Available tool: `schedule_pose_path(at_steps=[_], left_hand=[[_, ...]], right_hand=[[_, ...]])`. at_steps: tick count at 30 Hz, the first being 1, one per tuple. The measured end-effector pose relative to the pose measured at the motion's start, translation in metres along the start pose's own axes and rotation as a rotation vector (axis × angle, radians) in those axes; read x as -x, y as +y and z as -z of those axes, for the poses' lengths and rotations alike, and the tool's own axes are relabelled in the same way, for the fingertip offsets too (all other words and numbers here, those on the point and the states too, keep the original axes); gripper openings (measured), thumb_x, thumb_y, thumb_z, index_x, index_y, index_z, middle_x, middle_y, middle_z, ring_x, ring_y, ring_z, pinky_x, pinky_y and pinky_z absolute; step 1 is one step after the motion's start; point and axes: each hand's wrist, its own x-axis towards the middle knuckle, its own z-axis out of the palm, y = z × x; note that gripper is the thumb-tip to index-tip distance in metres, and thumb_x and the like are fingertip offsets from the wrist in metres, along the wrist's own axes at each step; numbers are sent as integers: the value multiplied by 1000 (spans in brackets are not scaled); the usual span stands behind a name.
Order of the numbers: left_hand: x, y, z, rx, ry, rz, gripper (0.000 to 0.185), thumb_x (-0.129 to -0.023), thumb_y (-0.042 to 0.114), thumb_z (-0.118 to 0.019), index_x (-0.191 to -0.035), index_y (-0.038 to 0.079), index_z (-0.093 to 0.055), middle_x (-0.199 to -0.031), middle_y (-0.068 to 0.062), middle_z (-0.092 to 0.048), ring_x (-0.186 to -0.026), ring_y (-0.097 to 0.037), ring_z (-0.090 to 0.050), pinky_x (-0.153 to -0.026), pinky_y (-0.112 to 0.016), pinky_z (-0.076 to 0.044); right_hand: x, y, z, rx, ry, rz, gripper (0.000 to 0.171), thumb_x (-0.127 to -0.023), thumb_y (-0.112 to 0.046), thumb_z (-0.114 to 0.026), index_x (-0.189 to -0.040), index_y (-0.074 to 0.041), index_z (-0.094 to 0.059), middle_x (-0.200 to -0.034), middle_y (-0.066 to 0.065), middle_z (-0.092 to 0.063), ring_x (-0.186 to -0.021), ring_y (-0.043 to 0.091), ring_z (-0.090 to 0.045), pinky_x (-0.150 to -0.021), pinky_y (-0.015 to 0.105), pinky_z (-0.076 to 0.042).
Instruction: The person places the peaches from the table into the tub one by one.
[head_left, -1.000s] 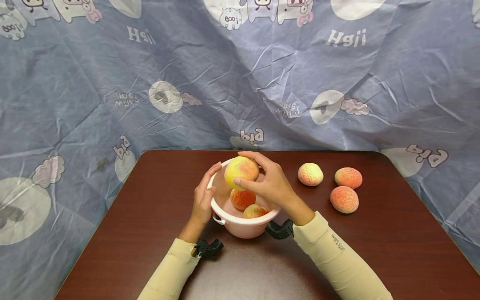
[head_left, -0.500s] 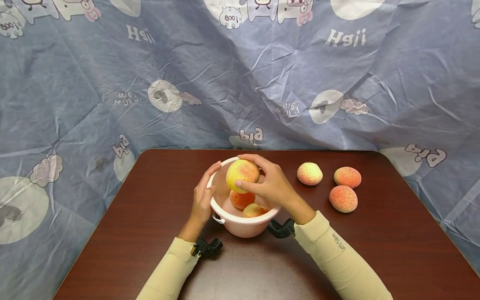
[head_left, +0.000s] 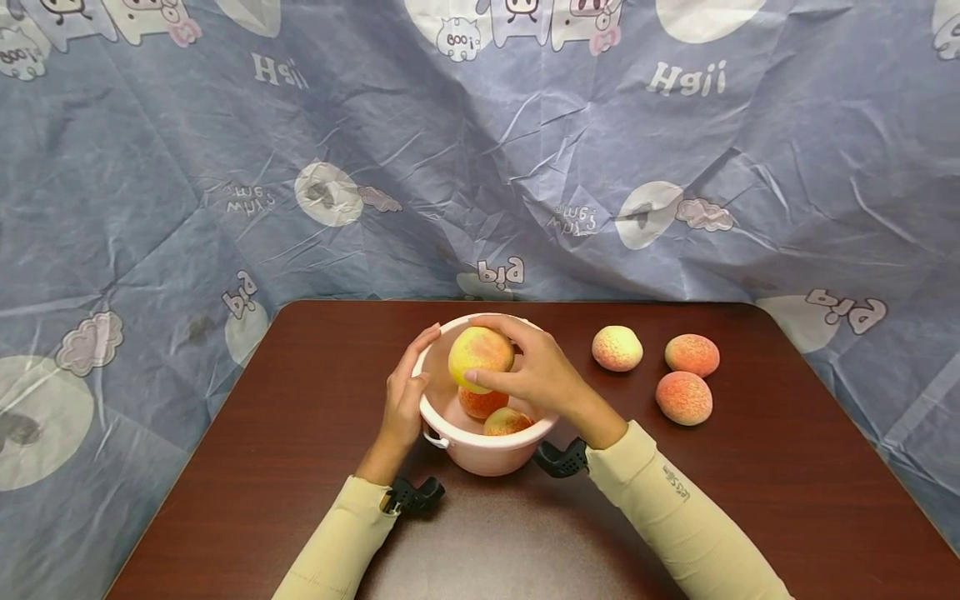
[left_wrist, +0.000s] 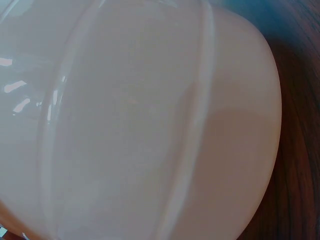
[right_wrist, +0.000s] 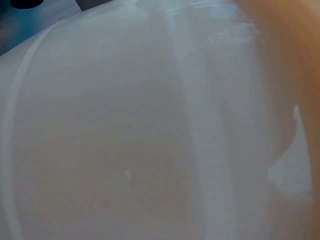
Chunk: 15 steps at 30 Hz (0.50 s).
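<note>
In the head view, my right hand [head_left: 536, 367] holds a yellow peach with a pink blush [head_left: 480, 357] between thumb and fingers, over the inside of a pale pink basin [head_left: 487, 457]. Below it in the basin lie a red-orange peach [head_left: 482, 403], partly hidden by the held one, and a yellow-and-red peach [head_left: 508, 422] nearer the front. My left hand [head_left: 405, 396] rests against the basin's left rim with its fingers fairly straight and its thumb at the edge. Both wrist views are filled by the basin's smooth ribbed outer wall [left_wrist: 125, 125].
On the dark brown table [head_left: 300, 400], right of the basin, lie a pale yellow peach [head_left: 617, 348] and two red-orange peaches, one at the back [head_left: 692, 355] and one in front [head_left: 684, 398]. A printed blue-grey cloth [head_left: 420, 150] hangs behind the table.
My right hand has lowered the yellow peach slightly into the basin, so it covers more of the red-orange peach beneath. My left hand stays at the rim.
</note>
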Motion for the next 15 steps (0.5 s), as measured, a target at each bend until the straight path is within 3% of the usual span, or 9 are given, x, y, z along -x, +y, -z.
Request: schedule_pose_path(at_steps=[6,13,15], left_hand=[[0,-1,1,0,0,3,59,-80,4,-35,-137,1,-51,-142,-14,-49,-135,-23,-41,-113,-33,-28],[0,0,0,-7,0,8,59,-80,5,-35,-137,2,-51,-142,-3,-50,-135,-22,-41,-112,-34,-29],[0,-1,0,-2,1,4,59,-80,4,-35,-137,2,-51,-142,-6,-50,-135,-23,-41,-112,-34,-28]], right_hand=[[-1,3,-3,26,-4,36,53,-73,-14,-83,-121,-7,-63,-120,8,-63,-102,19,-59,-87,36,-50],[-6,42,-10,34,-7,64,59,-72,-33,-84,-124,-14,-63,-120,-5,-62,-104,13,-57,-87,34,-49],[-6,42,-10,35,-11,69,59,-72,-35,-83,-124,-15,-63,-120,-7,-62,-104,12,-57,-88,34,-49]])
